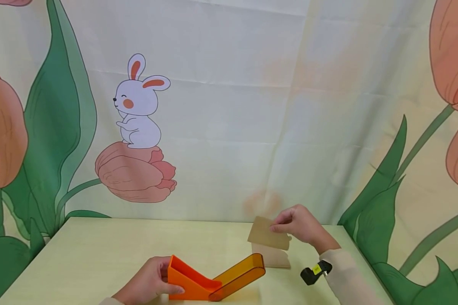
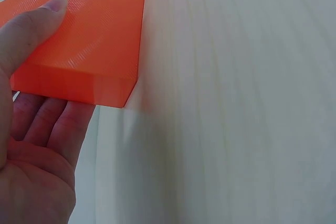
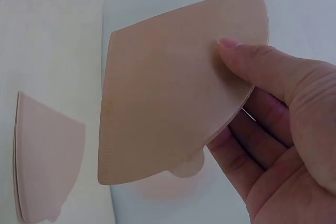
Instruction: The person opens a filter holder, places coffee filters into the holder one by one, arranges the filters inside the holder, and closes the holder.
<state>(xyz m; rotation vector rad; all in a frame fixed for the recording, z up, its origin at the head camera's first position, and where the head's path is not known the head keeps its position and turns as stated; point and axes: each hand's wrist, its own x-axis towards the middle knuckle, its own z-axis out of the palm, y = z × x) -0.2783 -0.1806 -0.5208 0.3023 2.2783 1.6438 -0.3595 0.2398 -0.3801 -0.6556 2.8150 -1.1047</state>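
Note:
At the front of the table, my left hand (image 1: 149,279) grips the back end of an orange filter holder (image 1: 188,284). Its thumb lies along one face (image 2: 89,30) and its fingers reach round the other side. The holder's see-through amber lid (image 1: 241,277) is swung open to the right. My right hand (image 1: 303,226) pinches brown cone coffee filters (image 3: 173,87) by the curved edge, thumb on the near face; how many is unclear. Below and behind them, a second stack of coffee filters (image 1: 270,256) lies on the table.
The pale table (image 1: 110,250) ends at a hanging cloth (image 1: 221,169) printed with a rabbit and tulips. A small black device with a yellow label (image 1: 316,273) sits at my right wrist, by the sleeve.

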